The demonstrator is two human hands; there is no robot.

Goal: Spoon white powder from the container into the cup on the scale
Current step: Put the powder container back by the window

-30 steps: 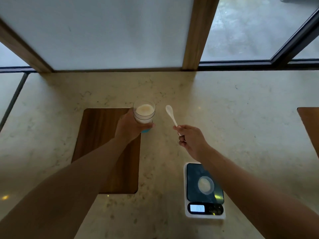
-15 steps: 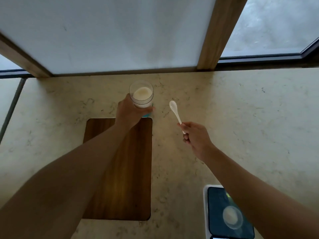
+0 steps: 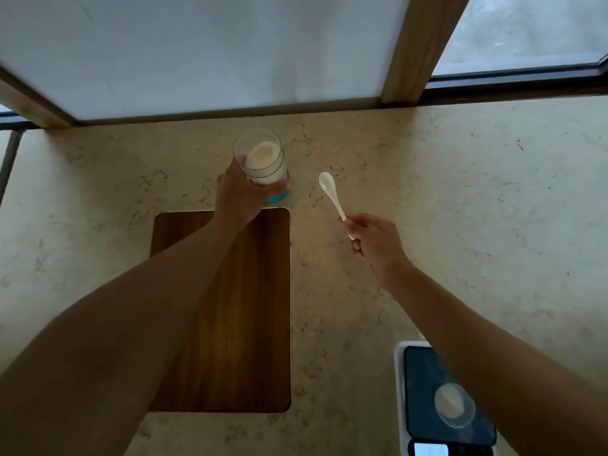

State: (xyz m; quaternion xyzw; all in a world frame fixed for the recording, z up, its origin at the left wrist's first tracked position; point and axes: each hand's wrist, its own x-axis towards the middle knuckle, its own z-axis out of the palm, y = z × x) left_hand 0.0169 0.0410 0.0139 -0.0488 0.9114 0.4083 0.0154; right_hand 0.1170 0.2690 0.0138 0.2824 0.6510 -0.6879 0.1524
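Note:
My left hand [image 3: 238,199] grips a clear container [image 3: 261,159] of white powder with a blue base, standing on the marble counter just beyond the wooden board. To its right my right hand [image 3: 375,243] holds a white spoon [image 3: 332,195] by the handle, its empty bowl pointing away from me. At the bottom right a small clear cup [image 3: 454,409] with some white powder sits on the dark platform of a white digital scale [image 3: 399,383], partly hidden by my right forearm.
A dark wooden board [image 3: 250,307] lies set in the marble counter [image 3: 460,209] under my left forearm. A frosted window panel and wooden frame post [image 3: 418,47] rise along the counter's far edge.
My left hand has pushed the container away from me, off the board's far edge toward the window. The right hand with the spoon stays beside it. The view has shifted, putting the scale lower right.

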